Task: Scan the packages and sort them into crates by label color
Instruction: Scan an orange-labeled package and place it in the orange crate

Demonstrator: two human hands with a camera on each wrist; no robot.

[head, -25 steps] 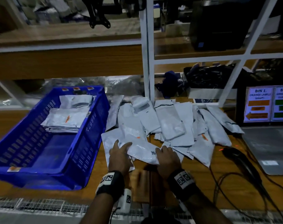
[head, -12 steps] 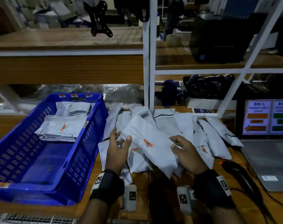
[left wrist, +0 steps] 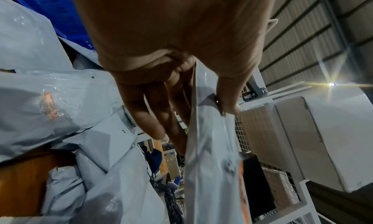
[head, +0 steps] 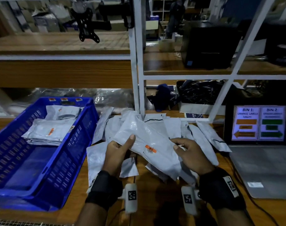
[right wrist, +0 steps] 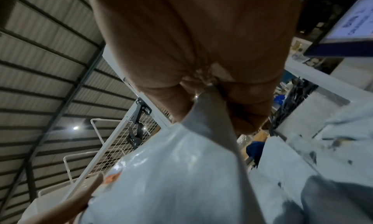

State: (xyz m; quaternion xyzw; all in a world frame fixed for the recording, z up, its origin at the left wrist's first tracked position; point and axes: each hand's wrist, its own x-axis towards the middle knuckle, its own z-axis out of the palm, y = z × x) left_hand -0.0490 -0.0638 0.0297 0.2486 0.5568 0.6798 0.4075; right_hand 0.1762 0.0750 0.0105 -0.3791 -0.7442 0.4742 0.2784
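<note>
a pouch (head: 148,144) with orange label (head: 150,148) is pinched by left hand (head: 117,154) and right hand (head: 192,156); scanning is judged next, then the crate (head: 46,162) at 9 o'clock.

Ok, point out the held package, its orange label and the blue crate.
held package (head: 139,136), head view, upper bare plastic.
orange label (head: 150,148), head view, label's middle.
blue crate (head: 68,162), head view, right side wall.

Head view is pretty dim and murky overall, with the laptop screen (head: 259,123) the brightest spot, and the white shelf frame (head: 137,62) bows from the wide-angle lens. In the left wrist view a ceiling lamp (left wrist: 331,84) throws a starburst flare, and the left hand (left wrist: 175,55) fills the frame up close and soft. The right wrist view is smeary too, with blurred edges and glossy glare on the package (right wrist: 181,179).
</note>
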